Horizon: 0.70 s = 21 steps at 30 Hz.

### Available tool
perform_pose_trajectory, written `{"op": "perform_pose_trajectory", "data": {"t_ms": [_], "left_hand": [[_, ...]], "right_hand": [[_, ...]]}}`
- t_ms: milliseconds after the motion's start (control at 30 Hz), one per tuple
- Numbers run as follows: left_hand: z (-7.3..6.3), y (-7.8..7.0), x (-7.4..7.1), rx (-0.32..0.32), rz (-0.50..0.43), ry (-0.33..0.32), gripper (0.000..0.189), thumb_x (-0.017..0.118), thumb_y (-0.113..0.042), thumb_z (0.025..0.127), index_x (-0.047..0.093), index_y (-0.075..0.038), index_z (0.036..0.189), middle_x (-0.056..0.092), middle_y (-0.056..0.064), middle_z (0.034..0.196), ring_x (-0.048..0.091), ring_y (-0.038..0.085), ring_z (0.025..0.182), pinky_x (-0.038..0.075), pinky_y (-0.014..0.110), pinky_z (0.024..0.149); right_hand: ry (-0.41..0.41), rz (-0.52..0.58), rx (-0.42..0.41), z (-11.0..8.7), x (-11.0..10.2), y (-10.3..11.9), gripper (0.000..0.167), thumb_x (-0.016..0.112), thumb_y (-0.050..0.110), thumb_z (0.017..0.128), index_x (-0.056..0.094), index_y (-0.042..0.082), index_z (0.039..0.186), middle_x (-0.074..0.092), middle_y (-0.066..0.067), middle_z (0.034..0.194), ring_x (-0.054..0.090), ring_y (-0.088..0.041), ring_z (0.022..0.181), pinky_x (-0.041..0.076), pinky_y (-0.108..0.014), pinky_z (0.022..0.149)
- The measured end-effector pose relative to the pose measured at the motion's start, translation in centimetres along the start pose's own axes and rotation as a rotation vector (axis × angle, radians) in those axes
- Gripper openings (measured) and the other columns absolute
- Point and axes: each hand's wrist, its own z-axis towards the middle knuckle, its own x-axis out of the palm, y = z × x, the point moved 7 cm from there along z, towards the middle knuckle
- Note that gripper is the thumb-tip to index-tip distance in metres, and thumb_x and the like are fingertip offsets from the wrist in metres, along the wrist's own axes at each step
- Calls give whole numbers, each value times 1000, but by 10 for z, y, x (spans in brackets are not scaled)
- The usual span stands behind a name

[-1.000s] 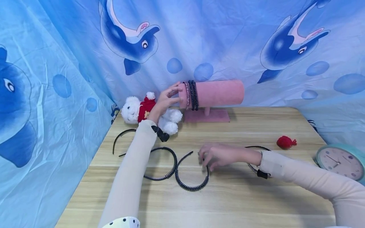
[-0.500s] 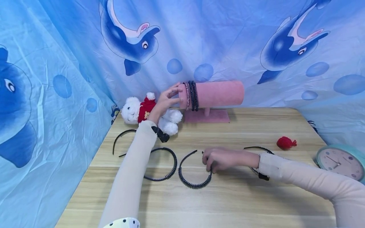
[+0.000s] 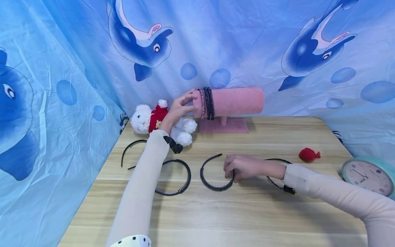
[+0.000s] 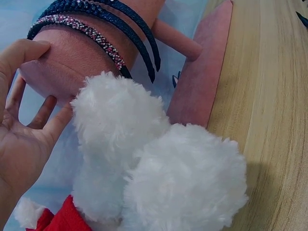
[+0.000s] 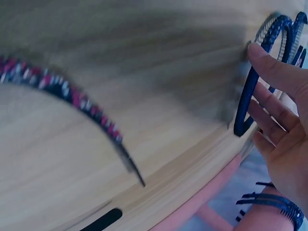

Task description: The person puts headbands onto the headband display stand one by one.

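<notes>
At the back of the table, my left hand [image 3: 180, 106] grips the left end of a pink headband stand [image 3: 237, 101], its thumb pressing the roll in the left wrist view. Around the roll hang a pink-speckled headband [image 4: 91, 32] and dark blue headbands [image 3: 211, 103]. My right hand [image 3: 243, 167] pinches one arm of a dark blue headband [image 3: 216, 188] low over the middle of the table; the right wrist view has thumb and fingers on either side of that headband [image 5: 248, 94]. Whether it touches the table I cannot tell.
Another dark headband [image 3: 188, 175] and a black one [image 3: 132, 144] lie by the left forearm. A pink-speckled headband [image 5: 77, 96] lies partly under the right wrist. A white teddy bear [image 3: 142, 120], red pouch-like object [image 3: 308, 155] and clock [image 3: 367, 176] stand around.
My right hand has closed on the dark blue headband and moved it right and farther back. The left hand has stayed at the stand's end.
</notes>
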Motion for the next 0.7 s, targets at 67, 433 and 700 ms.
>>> {"op": "perform_pose_trajectory", "data": {"t_ms": [67, 433, 700], "left_hand": [[0, 0, 0, -3, -6, 1, 40, 69, 8, 89, 65, -3, 127, 39, -11, 163, 45, 23, 146, 50, 38, 112], [0, 0, 0, 9, -14, -6, 40, 69, 9, 89, 67, -6, 126, 42, -12, 162, 47, 23, 145, 51, 37, 111], [1, 1, -1, 15, -10, -10, 38, 70, 8, 88, 70, -10, 122, 44, -13, 160, 48, 23, 143, 51, 39, 111]], "right_hand": [[-9, -16, -24, 1, 2, 3, 31, 90, 6, 66, 80, 16, 93, 72, 1, 102, 64, -14, 100, 59, -28, 90], [-11, 16, -2, 7, -1, 4, 24, 82, -3, 73, 79, 14, 88, 72, 4, 91, 69, -10, 88, 60, -21, 81], [-11, 92, 20, 10, -18, 2, 19, 79, -2, 80, 78, 11, 93, 76, 0, 95, 72, -13, 90, 62, -27, 84]]}}
